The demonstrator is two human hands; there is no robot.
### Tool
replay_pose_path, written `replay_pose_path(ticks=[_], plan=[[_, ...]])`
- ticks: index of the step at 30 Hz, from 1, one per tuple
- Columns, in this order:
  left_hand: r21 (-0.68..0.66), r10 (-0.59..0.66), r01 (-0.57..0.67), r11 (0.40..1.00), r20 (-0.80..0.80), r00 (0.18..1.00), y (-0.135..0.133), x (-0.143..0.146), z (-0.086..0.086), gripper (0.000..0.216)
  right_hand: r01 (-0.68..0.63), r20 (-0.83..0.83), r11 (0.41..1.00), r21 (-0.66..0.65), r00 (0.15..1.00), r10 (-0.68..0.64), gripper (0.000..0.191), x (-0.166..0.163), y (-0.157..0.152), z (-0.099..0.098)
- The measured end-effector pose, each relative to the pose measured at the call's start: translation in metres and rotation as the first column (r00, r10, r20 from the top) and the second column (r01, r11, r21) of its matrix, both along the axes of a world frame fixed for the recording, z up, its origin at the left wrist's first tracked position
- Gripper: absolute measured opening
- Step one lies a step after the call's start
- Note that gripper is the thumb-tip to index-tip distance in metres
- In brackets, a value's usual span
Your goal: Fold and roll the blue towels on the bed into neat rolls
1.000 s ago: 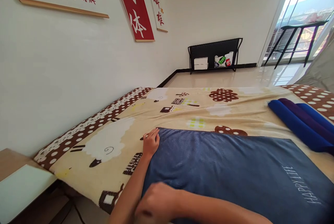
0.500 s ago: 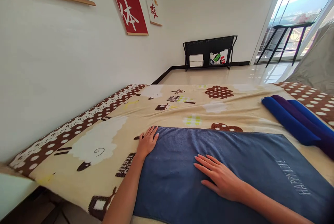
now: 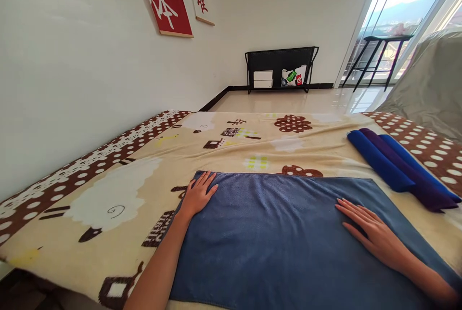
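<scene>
A dark blue towel (image 3: 267, 242) lies spread out on a cream patterned blanket (image 3: 209, 156), with soft wrinkles across its middle. My left hand (image 3: 198, 193) rests flat on the towel's far left corner, fingers spread. Farther right, my right hand (image 3: 373, 233) lies open on the towel near its right side, palm down. The lettering seen earlier on the towel is now hidden under my right hand and forearm. Neither hand grips anything.
Several rolled or folded cloths, blue and purple (image 3: 400, 170), lie on the blanket to the right. A white wall (image 3: 90, 59) runs along the left. Beyond the bed stand a black rack (image 3: 281, 67) and a black stool (image 3: 382, 52) by the window. A grey cover (image 3: 429, 79) drapes something at right.
My right hand has slid rightward across the towel, from its middle to near the lettered right side. My left hand stays at the far left corner. The view has shifted slightly.
</scene>
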State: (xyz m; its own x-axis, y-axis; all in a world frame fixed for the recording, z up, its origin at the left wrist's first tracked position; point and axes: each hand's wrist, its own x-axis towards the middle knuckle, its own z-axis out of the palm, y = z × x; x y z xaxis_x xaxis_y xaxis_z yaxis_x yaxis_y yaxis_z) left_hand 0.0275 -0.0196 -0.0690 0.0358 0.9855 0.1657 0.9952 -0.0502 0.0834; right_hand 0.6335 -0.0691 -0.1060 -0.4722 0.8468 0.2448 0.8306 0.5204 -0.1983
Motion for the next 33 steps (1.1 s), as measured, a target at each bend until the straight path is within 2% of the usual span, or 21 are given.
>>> replay_pose_path(ticks=[4, 7, 11, 14, 19, 33], plan=[[0.017, 0.043, -0.043, 0.999, -0.019, 0.999, -0.004, 0.017, 0.012, 0.051, 0.133, -0.075, 0.990, 0.037, 0.989, -0.130, 0.053, 0.000, 0.017, 0.001], [0.060, 0.053, -0.050, 0.997, -0.033, 0.998, -0.005, 0.064, 0.019, 0.053, 0.099, -0.070, 0.995, 0.007, 0.993, -0.098, 0.057, -0.020, 0.043, 0.011], [0.001, -0.173, 0.173, 0.985, -0.020, 0.985, 0.001, 0.145, 0.017, 0.053, -0.054, -0.033, 0.995, -0.083, 0.998, 0.052, 0.062, -0.045, 0.082, 0.022], [-0.047, -0.287, 0.287, 0.957, 0.015, 0.958, 0.007, 0.178, 0.012, 0.056, -0.060, -0.023, 0.991, -0.116, 0.998, 0.057, 0.061, -0.046, 0.099, 0.021], [-0.047, -0.300, 0.303, 0.952, 0.060, 0.952, 0.011, 0.175, 0.008, 0.057, 0.005, -0.029, 0.994, -0.109, 1.000, -0.008, 0.062, -0.035, 0.104, 0.015], [-0.065, -0.301, 0.308, 0.949, 0.098, 0.949, 0.014, 0.174, 0.009, 0.056, 0.015, -0.047, 0.994, -0.108, 0.999, -0.020, 0.060, -0.035, 0.104, 0.014]])
